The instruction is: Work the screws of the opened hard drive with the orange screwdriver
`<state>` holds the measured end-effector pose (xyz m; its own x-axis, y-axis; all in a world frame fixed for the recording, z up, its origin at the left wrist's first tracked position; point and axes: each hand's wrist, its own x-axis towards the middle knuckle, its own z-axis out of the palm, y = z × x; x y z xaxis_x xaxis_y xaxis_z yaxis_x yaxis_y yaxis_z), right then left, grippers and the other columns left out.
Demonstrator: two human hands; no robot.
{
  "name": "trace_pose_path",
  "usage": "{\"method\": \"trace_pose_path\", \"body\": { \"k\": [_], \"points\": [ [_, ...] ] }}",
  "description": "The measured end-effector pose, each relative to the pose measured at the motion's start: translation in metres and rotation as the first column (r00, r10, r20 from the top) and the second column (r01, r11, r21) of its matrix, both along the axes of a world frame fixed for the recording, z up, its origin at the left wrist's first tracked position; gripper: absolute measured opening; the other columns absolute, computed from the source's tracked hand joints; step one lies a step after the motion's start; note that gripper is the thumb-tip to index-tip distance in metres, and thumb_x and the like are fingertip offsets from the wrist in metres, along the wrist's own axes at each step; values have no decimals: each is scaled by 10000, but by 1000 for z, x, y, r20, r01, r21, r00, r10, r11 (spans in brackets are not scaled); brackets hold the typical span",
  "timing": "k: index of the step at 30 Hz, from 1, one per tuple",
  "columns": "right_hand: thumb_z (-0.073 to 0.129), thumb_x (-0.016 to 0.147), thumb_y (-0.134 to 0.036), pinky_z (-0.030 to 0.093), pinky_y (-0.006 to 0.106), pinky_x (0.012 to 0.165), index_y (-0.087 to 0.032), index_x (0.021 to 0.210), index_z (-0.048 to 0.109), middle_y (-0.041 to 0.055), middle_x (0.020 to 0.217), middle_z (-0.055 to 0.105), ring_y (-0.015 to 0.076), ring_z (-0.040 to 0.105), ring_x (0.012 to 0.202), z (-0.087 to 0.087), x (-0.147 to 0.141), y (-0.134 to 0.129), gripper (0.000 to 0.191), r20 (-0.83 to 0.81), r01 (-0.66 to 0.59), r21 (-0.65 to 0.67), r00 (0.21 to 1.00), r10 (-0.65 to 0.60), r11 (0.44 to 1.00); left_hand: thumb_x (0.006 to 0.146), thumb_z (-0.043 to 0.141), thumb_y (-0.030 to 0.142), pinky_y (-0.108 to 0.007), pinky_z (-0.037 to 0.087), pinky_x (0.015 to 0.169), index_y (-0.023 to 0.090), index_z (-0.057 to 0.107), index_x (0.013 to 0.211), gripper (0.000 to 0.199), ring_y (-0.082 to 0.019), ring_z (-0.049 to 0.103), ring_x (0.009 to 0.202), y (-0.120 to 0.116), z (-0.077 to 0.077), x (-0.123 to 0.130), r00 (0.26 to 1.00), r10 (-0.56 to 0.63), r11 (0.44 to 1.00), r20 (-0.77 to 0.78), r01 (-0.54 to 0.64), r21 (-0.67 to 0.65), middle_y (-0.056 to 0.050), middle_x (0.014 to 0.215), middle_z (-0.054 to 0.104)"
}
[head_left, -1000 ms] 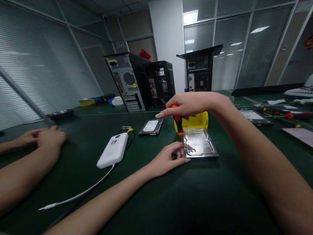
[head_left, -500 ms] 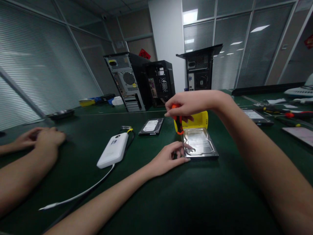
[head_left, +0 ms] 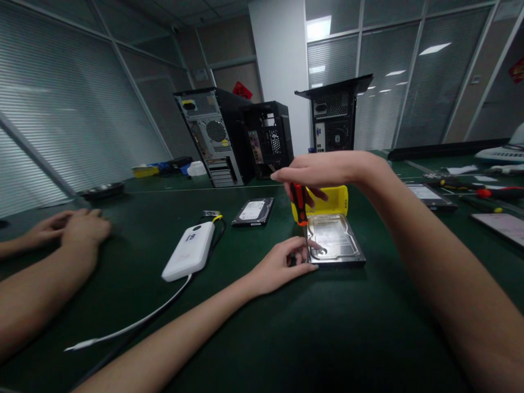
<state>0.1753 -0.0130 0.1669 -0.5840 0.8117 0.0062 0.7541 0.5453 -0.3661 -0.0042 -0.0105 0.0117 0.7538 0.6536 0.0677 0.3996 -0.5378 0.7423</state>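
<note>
A silver hard drive (head_left: 338, 237) lies flat on the dark green table. My left hand (head_left: 280, 265) grips its left front corner, with the thumb at the front edge and a finger over the top. My right hand (head_left: 315, 170) is above the drive's left side, palm over the end of a red and black screwdriver (head_left: 300, 204). Its fingers hang loosely around the handle. The screwdriver stands nearly upright, its shaft running down by my left fingertips to the drive's left edge; the tip is hidden. Directly behind the drive is a yellow open container (head_left: 334, 201).
Another hard drive (head_left: 254, 211) and a white power bank (head_left: 190, 251) with a cable lie to the left. Another person's hands (head_left: 84, 226) rest at far left. Computer cases (head_left: 216, 136) stand behind. Tools (head_left: 501, 192) and a further drive (head_left: 429, 195) are at right.
The fingers of my right hand have loosened and straightened over the screwdriver, and the palm has shifted slightly. My left hand and the hard drive have stayed in place.
</note>
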Motion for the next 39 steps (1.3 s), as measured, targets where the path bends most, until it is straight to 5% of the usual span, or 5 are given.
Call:
{"method": "trace_pose_path", "body": {
  "k": [7, 21, 30, 39],
  "points": [
    [301, 934, -212, 406, 202, 485, -53, 956, 634, 119, 883, 692, 86, 547, 501, 0, 1, 2, 370, 0, -91, -8, 996, 91, 996, 851, 617, 401, -244, 367, 644, 196, 587, 1199, 405, -138, 468, 738, 0, 1, 0, 1000, -3, 1000, -7, 3, 4, -5, 865, 527],
    [322, 940, -301, 432, 221, 529, -63, 829, 648, 92, 619, 654, 108, 554, 465, -2, 1, 6, 418, 77, -3, 61, 997, -2, 998, 852, 618, 380, -240, 364, 647, 204, 592, 1193, 385, -137, 460, 740, -1, 1, 1, 1000, 2, 1000, 2, -2, 0, 1, 847, 515],
    [396, 919, -373, 401, 220, 492, -112, 677, 592, 70, 589, 627, 96, 529, 445, -2, -1, 2, 406, 36, -15, 41, 999, 13, 999, 848, 615, 405, -241, 368, 635, 196, 590, 1198, 408, -142, 463, 739, -1, 2, 1, 1000, 4, 1000, -12, -4, -8, -7, 849, 517],
    [437, 915, -407, 430, 205, 498, -101, 739, 634, 73, 676, 663, 73, 517, 459, -3, -2, 3, 404, -24, -77, -12, 997, 77, 997, 853, 618, 397, -242, 368, 642, 188, 584, 1202, 409, -138, 472, 743, -1, 1, 1, 1000, 0, 1000, -5, 0, 7, -3, 856, 523]
  ]
}}
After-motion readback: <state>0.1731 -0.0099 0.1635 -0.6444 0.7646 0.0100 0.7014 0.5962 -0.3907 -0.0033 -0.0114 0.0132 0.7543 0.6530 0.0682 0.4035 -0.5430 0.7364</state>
